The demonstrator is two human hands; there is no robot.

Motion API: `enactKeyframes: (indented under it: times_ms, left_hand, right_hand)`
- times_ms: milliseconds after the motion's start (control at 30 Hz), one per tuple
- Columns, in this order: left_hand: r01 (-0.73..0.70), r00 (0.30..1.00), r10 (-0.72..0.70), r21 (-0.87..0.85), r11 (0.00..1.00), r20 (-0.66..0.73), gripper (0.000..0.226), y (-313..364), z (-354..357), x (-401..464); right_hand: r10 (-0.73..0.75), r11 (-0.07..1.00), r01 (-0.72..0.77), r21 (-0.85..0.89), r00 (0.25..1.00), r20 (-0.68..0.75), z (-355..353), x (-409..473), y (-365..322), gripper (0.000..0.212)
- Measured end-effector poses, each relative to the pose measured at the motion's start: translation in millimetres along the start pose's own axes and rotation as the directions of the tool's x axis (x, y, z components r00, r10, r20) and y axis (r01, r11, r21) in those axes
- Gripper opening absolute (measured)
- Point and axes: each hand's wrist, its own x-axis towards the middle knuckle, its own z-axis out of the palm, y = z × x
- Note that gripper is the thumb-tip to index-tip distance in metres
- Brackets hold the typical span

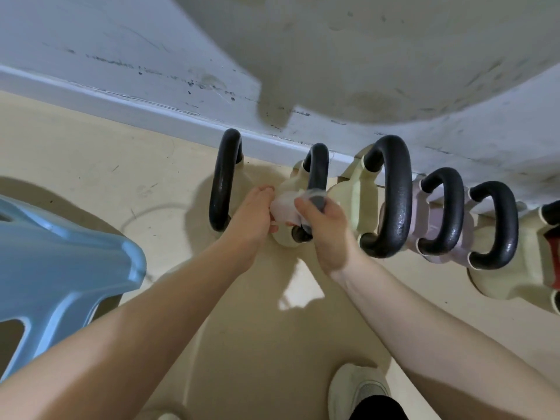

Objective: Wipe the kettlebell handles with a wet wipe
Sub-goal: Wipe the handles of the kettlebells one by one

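kettlebells stand in a row along the wall (121,50), running from frame centre to the right edge, each with a black handle above a pale body.

second kettlebell (291,189) from the left, at frame centre, is the one under work. its handle (316,168) rises between the two hands. the wipe (283,210), white and crumpled, sits against the lower part of this handle, between both hands.

left hand (253,213), centre frame: fingers curled inward, pinching the left side of the wipe. fingertips are partly hidden by the wipe, so the exact pinch cannot be told.

right hand (325,225), just right of centre: fingers curled round the lower handle and the right part of the wipe, thumb (304,206) lying across the top. wipe material shows over the handle at the fingers.

first handle (222,180) stands just left of the left hand, untouched by either hand. third handle (394,195), larger, stands just right of the right hand. fourth handle (445,210) sits over a pinkish body, fifth handle (497,225) beyond it. a further kettlebell with a red mark (548,259) is cut off at the right edge.

blue plastic item (60,262) occupies the left of the frame. white shoe (354,389) shows at the bottom, on the beige floor (91,165).
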Motion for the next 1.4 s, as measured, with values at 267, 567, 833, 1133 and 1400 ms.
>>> enactKeyframes:
  times_ms: [267, 567, 833, 1133, 1400]
  left_hand:
    - [0.039, 0.999, -0.039, 0.024, 0.999, -0.013, 0.028, 9, -3, -5]
    - [0.074, 0.994, -0.086, 0.161, 0.984, 0.072, 0.031, -17, -12, -13]
    - [0.109, 0.992, -0.115, 0.108, 0.988, 0.057, 0.031, -7, -10, -17]
    - [-0.109, 0.982, 0.054, 0.307, 0.946, 0.181, 0.048, 0, 1, -26]
    - [-0.689, 0.712, 0.457, 0.401, 0.604, 0.534, 0.04, 22, 15, -48]
  right_hand:
    - [-0.224, 0.913, 0.167, -0.373, 0.968, -0.116, 19, -20, 26, 0.04]
    - [0.052, 0.998, -0.045, 0.033, 0.965, -0.257, 31, 9, -32, 0.04]
    - [-0.303, 0.882, 0.235, -0.409, 0.947, -0.109, 14, -13, 36, 0.033]
    - [-0.316, 0.851, 0.32, -0.417, 0.945, 0.08, -3, -45, 28, 0.029]
    - [-0.15, 0.967, 0.194, -0.168, 0.958, 0.244, -76, -71, -35, 0.018]
